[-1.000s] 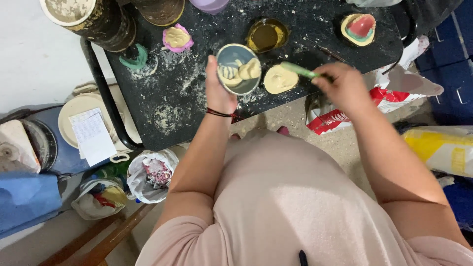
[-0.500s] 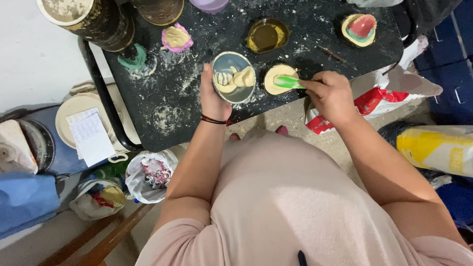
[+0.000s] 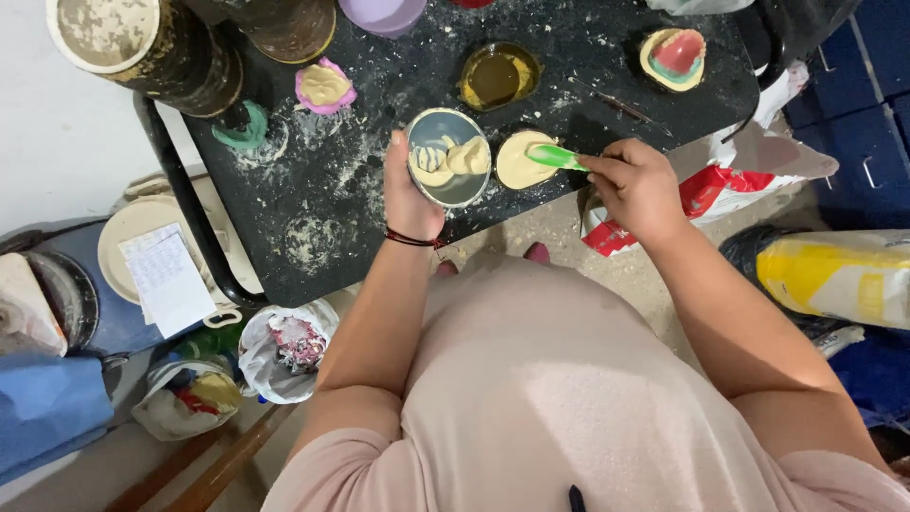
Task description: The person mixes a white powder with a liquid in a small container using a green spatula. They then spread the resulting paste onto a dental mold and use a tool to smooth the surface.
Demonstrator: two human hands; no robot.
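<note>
My left hand [image 3: 409,194] grips a small grey mixing bowl [image 3: 447,157] with lumps of beige paste inside, held just above the black table [image 3: 322,204]. Right of the bowl lies a round mould filled with beige paste [image 3: 519,159]. My right hand [image 3: 637,185] holds a green spatula [image 3: 553,156], its blade resting on the filled mould's right side.
On the table stand a dish of amber liquid [image 3: 497,76], a pink mould with beige fill [image 3: 323,85], a pink-and-beige dental cast [image 3: 673,57], a teal piece [image 3: 243,129] and dirty round tubs [image 3: 142,47]. Bags [image 3: 284,346] and a yellow sack [image 3: 834,280] crowd the floor.
My right hand swung the green spatula in from the right and set its blade on the filled mould. The bowl in my left hand shifted slightly left.
</note>
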